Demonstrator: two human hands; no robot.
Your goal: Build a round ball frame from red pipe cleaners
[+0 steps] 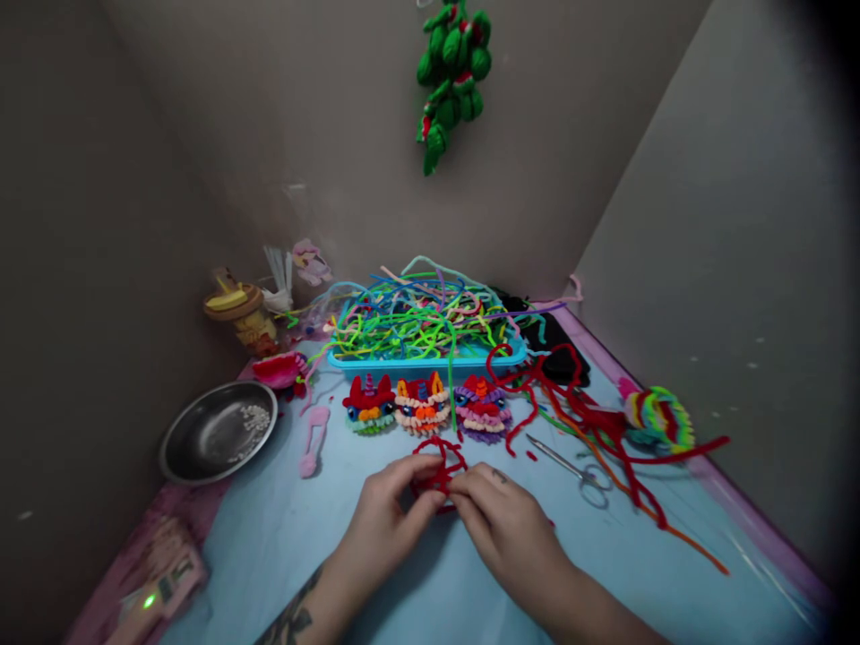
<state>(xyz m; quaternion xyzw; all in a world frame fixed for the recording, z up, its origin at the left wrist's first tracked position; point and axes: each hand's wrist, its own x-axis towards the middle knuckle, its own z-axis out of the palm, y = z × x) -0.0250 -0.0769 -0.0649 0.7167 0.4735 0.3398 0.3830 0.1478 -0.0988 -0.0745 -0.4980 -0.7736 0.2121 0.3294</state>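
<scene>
Both my hands meet over the light blue table cover, working on a red pipe cleaner bent into a round, looped shape. My left hand pinches its left side between thumb and fingers. From the other side, my right hand pinches the right edge near the left thumb tip. Part of the red shape is hidden by the fingers. Just beyond it stand three colourful fuzzy animal heads: one red and green, one orange and cream, one red and purple.
A blue tray heaped with coloured pipe cleaners sits at the back. Scissors and loose red pipe cleaners lie right. Left are a metal bowl with white beads, a pink clip-like piece and a device with a green light.
</scene>
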